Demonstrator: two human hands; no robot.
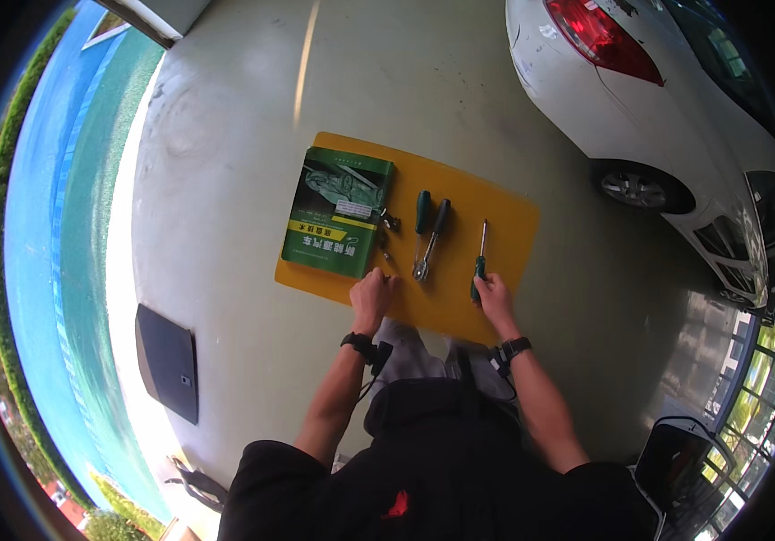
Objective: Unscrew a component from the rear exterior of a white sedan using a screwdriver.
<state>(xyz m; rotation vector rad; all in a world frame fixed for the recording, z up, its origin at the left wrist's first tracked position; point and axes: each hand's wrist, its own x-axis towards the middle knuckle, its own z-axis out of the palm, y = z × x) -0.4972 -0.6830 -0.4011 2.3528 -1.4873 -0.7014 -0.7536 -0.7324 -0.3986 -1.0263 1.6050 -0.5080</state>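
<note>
My right hand grips the green handle of a screwdriver, its metal shaft pointing away from me over the yellow tabletop. Closed at the near edge is my left hand; whatever its fingers hold, if anything, is too small to tell. Just beyond that hand lies a small metal piece, close to the book's right edge. Between my hands, farther up, a ratchet wrench with a dark handle rests beside a second green-handled screwdriver. Another small dark metal part sits by the book.
A green book with a car on its cover occupies the table's left side. To the far right stands a white car. A dark flat panel is on the floor at left, and a dark-seated chair is at lower right.
</note>
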